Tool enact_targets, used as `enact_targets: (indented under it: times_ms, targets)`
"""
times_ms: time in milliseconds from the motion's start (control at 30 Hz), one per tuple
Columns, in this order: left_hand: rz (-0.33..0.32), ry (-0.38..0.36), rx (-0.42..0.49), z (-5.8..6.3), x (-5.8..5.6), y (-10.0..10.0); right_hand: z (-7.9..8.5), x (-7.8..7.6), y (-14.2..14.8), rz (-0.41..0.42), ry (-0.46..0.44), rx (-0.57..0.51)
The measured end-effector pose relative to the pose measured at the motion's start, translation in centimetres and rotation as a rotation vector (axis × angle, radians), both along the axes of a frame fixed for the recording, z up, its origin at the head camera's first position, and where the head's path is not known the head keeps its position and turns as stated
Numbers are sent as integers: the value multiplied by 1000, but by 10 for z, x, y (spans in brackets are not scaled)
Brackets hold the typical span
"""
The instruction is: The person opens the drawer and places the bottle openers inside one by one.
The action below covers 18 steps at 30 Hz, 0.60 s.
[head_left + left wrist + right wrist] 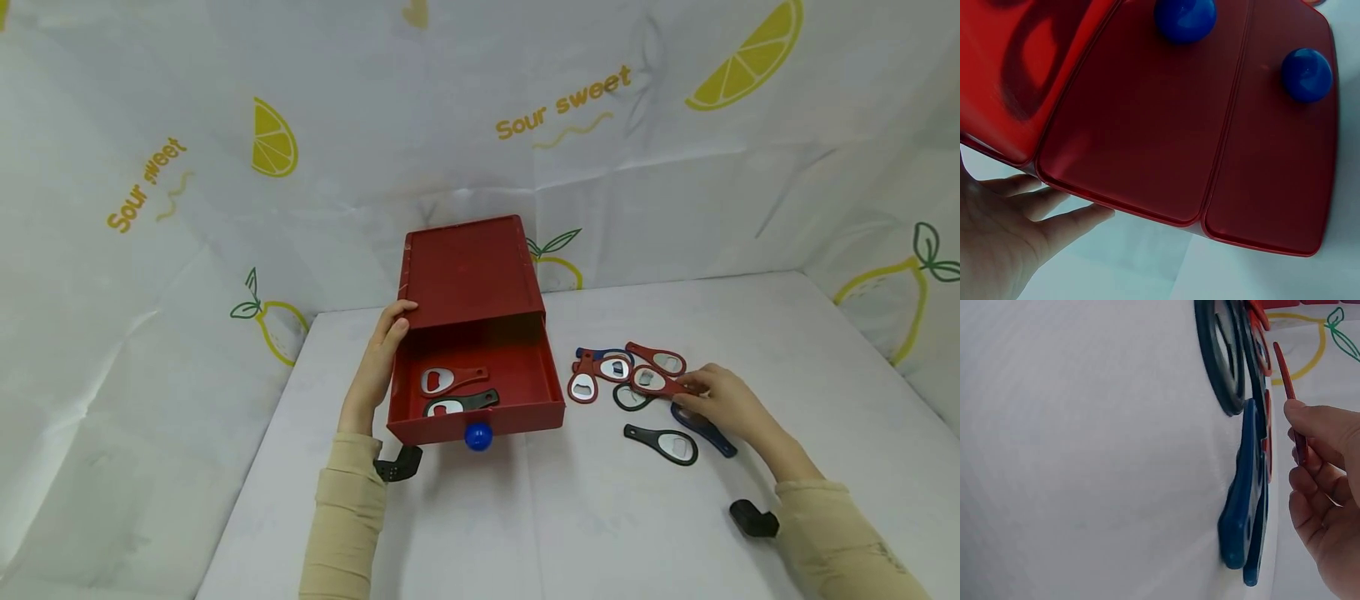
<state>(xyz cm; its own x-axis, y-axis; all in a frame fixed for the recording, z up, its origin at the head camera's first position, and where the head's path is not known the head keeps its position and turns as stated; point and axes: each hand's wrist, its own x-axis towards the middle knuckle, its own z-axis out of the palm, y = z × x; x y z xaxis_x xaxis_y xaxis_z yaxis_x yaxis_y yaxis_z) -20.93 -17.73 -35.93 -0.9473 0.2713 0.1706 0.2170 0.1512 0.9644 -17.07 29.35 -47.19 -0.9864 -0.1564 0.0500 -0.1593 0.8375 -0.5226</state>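
A red drawer box [472, 271] stands on the table with its top drawer [525, 417] pulled out. My left hand [375, 367] rests against the box's left side, its fingers [1079, 224] extended along the edge in the left wrist view. Inside the drawer lie a red bottle opener [472, 375] and a black bottle opener [480, 399]. To the right, my right hand [723, 404] pinches the handle of another red bottle opener [649, 380] above a loose pile. In the right wrist view that opener [1285, 369] is seen edge-on, between thumb and fingers, clear of the table.
Several more openers lie right of the box, among them a red one [583, 386], a black one [660, 444] and a blue one [705, 429]. A blue knob [478, 437] sticks out from the drawer front. Printed white cloth [375, 167] hangs behind.
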Motion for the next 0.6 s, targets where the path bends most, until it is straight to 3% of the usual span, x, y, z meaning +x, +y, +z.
enact_targets:
  times_ms: [167, 433, 600]
  targets:
    - [-3, 1, 1, -1, 0, 0, 7, 3, -2, 2, 32, -15]
    - [-1, 0, -5, -2, -1, 0, 32, 13, -16, 38, 256, -61]
    - [2, 3, -8, -2, 0, 0, 51, 17, -30, 72, 344, -107]
